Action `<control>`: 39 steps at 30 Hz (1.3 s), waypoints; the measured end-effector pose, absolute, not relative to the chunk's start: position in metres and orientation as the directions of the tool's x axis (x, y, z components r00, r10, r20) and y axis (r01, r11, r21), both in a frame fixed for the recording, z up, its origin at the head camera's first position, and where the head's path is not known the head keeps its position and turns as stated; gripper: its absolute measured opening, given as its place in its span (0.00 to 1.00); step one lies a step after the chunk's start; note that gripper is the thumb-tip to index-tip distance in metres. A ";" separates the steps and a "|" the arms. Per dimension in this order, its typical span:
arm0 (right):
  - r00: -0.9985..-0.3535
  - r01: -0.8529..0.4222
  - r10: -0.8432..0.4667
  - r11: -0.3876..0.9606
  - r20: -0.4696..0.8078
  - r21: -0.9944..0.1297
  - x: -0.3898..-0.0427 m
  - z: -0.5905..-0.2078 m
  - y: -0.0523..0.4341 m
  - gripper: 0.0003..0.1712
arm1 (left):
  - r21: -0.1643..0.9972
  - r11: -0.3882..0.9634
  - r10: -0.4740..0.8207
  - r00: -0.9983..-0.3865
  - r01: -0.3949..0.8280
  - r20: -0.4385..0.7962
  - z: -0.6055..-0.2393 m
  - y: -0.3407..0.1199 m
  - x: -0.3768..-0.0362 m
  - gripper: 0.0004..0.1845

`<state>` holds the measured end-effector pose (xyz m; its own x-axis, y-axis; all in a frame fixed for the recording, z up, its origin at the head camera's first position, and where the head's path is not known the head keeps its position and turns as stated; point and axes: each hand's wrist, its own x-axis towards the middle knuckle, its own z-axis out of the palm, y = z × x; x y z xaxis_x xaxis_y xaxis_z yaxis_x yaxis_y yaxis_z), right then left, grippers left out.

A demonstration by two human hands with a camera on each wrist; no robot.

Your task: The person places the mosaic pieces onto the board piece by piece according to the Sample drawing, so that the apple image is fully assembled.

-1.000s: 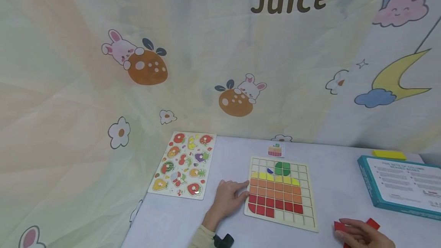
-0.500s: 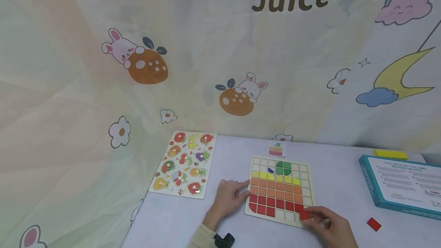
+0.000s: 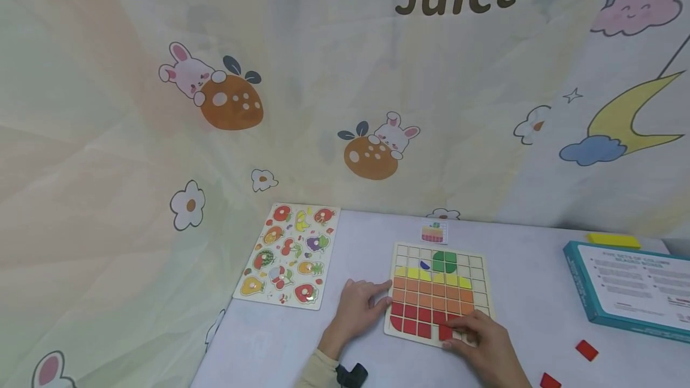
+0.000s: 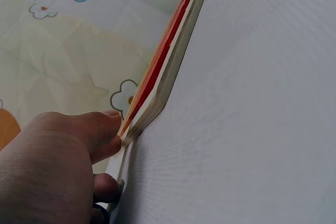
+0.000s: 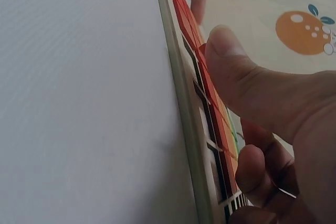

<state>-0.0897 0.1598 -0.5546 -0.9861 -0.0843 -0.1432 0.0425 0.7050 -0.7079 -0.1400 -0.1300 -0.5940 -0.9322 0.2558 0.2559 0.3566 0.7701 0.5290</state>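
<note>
Looking down, the head view alone showed the whole grid board [image 3: 438, 292] on the tabletop [image 3: 539, 298], a fruit puzzle [image 3: 288, 255] beyond its left edge and a teal box [image 3: 628, 285] off its right. The left hand [image 3: 358, 310] rested at the board's left edge, fingers spread. The right hand [image 3: 480, 343] pressed a red tile [image 3: 445, 333] into the bottom row; the right wrist view showed its thumb [image 5: 231, 61] flat on the tile.
</note>
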 end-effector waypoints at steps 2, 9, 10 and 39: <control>-0.988 0.035 -0.082 0.715 -0.133 -0.699 -0.091 -0.554 0.157 0.22 | 0.530 0.768 0.257 -0.931 0.359 0.258 -0.594 -0.130 -0.140 0.20; -0.986 0.027 -0.087 0.756 -0.142 -0.654 -0.093 -0.555 0.151 0.22 | 0.527 0.771 0.260 -0.932 0.359 0.254 -0.594 -0.130 -0.141 0.20; -0.986 0.027 -0.084 0.764 -0.141 -0.645 -0.093 -0.555 0.150 0.22 | 0.528 0.770 0.260 -0.932 0.358 0.253 -0.594 -0.130 -0.141 0.20; -0.987 0.074 -0.048 0.708 -0.153 -0.702 -0.085 -0.552 0.174 0.14 | 0.534 0.768 0.252 -0.933 0.354 0.256 -0.596 -0.129 -0.140 0.20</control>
<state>-0.0845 0.1745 -0.5524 -0.9870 -0.0484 -0.1532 0.0742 0.7085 -0.7018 -0.1398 -0.1288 -0.5957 -0.9332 0.2522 0.2559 0.3540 0.7679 0.5339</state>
